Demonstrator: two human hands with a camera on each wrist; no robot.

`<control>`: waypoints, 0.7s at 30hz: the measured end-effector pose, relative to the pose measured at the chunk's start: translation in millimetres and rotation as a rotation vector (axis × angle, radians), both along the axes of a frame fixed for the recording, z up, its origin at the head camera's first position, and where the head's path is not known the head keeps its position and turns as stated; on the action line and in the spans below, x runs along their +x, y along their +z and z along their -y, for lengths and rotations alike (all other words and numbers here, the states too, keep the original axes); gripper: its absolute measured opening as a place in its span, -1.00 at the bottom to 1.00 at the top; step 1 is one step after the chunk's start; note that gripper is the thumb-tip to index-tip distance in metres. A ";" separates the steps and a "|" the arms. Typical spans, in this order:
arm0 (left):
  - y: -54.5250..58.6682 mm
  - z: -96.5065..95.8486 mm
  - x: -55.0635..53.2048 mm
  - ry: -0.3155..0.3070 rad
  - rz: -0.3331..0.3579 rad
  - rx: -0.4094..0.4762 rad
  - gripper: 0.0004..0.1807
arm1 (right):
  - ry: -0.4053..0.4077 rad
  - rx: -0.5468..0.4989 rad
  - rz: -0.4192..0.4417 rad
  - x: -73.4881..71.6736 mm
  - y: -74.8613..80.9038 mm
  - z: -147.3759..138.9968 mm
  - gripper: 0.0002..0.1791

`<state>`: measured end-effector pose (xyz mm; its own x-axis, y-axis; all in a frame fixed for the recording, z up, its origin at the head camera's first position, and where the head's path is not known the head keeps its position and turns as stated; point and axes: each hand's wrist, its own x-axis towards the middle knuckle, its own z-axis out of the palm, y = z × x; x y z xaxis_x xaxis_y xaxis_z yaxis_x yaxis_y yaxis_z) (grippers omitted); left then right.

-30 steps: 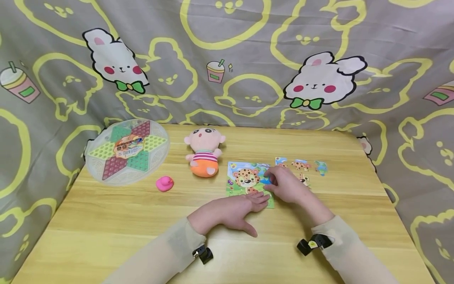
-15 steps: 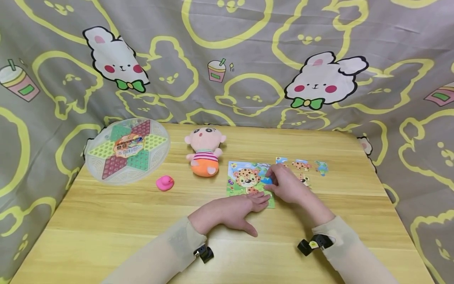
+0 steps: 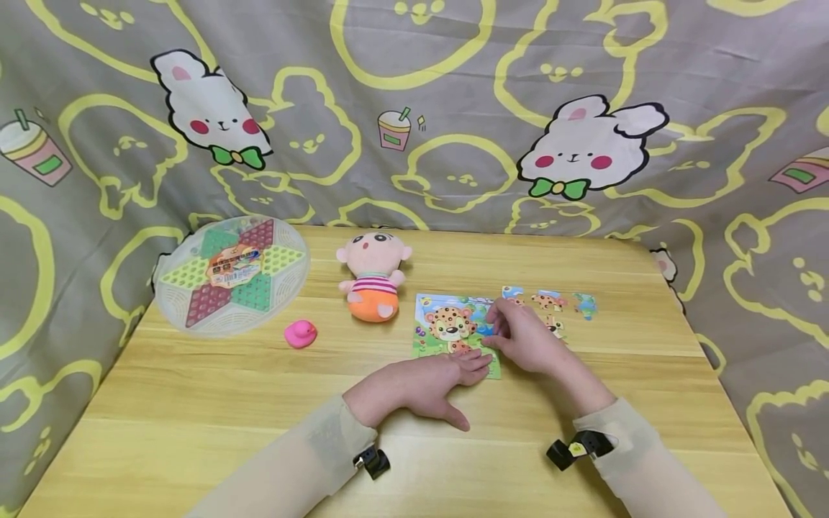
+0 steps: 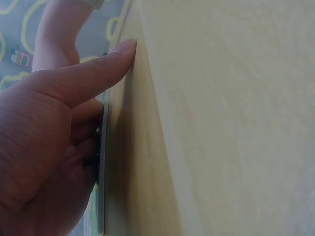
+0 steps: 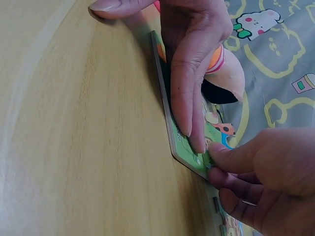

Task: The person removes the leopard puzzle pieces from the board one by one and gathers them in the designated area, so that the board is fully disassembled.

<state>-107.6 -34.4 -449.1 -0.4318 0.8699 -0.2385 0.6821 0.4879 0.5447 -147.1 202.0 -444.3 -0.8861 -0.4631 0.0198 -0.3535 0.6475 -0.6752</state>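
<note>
A jigsaw puzzle board (image 3: 449, 324) with a spotted leopard cub lies flat on the table. My left hand (image 3: 434, 385) rests across its lower edge, fingers straight and thumb spread out over the wood. At the board's right side, my right hand (image 3: 526, 334) curls its thumb and fingers around a blue-green puzzle piece (image 3: 487, 329), which is mostly covered. In the right wrist view, the right thumb (image 5: 229, 155) bears down near the board's edge, close to the left fingertips (image 5: 197, 142). The left wrist view shows the left palm (image 4: 29, 147) beside the board's thin edge (image 4: 102, 187).
Several loose puzzle pieces (image 3: 550, 301) lie right of the board, partly behind my right hand. A plush doll (image 3: 372, 280) lies behind to the left, with a pink rubber duck (image 3: 301, 334) nearby. A round Chinese checkers board (image 3: 233, 277) is at the far left. Patterned cloth (image 3: 453, 108) hangs behind the table.
My right hand shifts very slightly at the board's right edge, its wrist moving a little to the right. My left hand stays in place on the board.
</note>
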 end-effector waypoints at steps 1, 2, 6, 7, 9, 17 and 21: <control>0.4 -0.1 -0.1 0.001 0.001 -0.001 0.03 | 0.004 -0.009 -0.003 0.3 0.1 -0.3 -0.72; 0.7 -0.2 -0.1 0.001 0.001 -0.002 0.03 | 0.008 -0.017 -0.005 0.6 0.2 -0.8 -0.73; 1.5 -0.6 0.2 0.000 -0.003 -0.007 0.04 | 0.027 -0.047 -0.003 2.2 0.6 -3.1 -0.77; 1.5 -0.7 0.2 -0.001 -0.005 -0.009 0.04 | 0.032 -0.055 0.000 2.5 0.6 -3.8 -0.79; 1.3 -0.8 0.2 -0.003 -0.008 -0.012 0.05 | 0.044 -0.067 0.006 3.5 0.4 -5.1 -0.80; 1.1 -1.2 0.4 -0.006 -0.008 -0.011 0.04 | 0.043 -0.095 -0.003 10.5 -0.6 -8.1 -0.83; 1.7 -0.9 0.0 -0.006 -0.006 -0.008 0.03 | 0.005 -0.175 -0.029 12.4 2.8 -8.9 -0.84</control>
